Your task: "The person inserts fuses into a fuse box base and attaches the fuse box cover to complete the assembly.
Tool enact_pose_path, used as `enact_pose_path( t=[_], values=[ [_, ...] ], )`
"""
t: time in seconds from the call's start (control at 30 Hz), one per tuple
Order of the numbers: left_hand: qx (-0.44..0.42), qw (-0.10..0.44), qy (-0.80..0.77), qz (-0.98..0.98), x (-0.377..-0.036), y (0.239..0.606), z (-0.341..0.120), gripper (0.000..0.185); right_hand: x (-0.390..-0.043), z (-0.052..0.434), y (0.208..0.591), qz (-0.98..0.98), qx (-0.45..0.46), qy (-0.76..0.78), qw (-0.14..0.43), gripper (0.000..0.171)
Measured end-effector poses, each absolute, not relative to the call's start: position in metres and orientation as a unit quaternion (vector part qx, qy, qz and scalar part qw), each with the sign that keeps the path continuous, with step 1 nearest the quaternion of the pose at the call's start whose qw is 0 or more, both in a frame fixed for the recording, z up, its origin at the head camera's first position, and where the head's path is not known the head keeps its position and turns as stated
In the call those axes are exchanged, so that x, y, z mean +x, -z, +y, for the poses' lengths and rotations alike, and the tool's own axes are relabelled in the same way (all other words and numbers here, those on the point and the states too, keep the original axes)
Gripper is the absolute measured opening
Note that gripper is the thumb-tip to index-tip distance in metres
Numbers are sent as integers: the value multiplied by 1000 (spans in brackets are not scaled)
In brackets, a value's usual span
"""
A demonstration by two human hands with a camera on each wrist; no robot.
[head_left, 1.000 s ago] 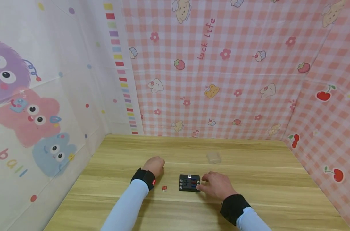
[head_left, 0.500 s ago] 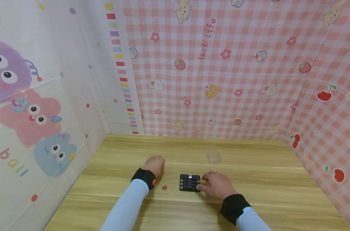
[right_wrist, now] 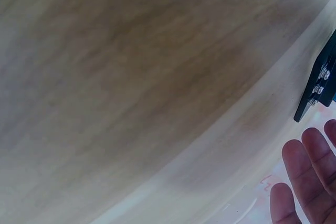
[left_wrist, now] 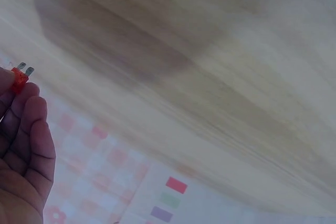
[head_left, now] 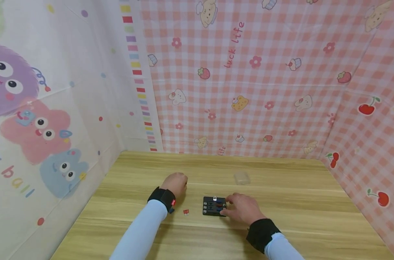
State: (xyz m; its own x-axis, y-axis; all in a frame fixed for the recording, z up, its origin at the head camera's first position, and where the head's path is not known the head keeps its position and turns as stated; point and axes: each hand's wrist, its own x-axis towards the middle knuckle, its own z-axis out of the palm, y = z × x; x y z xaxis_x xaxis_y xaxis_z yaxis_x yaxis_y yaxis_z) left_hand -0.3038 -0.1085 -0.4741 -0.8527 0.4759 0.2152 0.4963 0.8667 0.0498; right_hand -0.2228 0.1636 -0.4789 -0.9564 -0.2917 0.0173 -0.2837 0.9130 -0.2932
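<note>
Little has shifted in the last second: the right hand (head_left: 244, 209) is still laid against the black fuse block (head_left: 214, 206), fingers loosely curved at its right edge. Left of the block, a loose red fuse (head_left: 185, 212) lies on the table (head_left: 297, 213). Farther off, a second red fuse (left_wrist: 20, 76) is pinched in the left hand (head_left: 175, 183), prongs outward; seating it in a free slot appears to be what is called for next.

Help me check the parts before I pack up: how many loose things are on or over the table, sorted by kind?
Red fuses: 2, one lying on the table, one pinched in the left hand
Black fuse box: 1, at the right hand
Clear plastic cover: 1
Total: 4
</note>
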Motion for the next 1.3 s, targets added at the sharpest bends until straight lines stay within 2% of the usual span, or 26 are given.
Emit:
enact_pose_path(
  t=[0.5, 1.3],
  values=[
    [-293, 124, 14, -948, -300, 461, -89, 11, -223, 156, 479, 975, -183, 128, -14, 48],
    [-347, 69, 62, -933, -291, 455, -69, 6, -228, 151, 483, 970, -213, 114, -35, 41]
  ],
)
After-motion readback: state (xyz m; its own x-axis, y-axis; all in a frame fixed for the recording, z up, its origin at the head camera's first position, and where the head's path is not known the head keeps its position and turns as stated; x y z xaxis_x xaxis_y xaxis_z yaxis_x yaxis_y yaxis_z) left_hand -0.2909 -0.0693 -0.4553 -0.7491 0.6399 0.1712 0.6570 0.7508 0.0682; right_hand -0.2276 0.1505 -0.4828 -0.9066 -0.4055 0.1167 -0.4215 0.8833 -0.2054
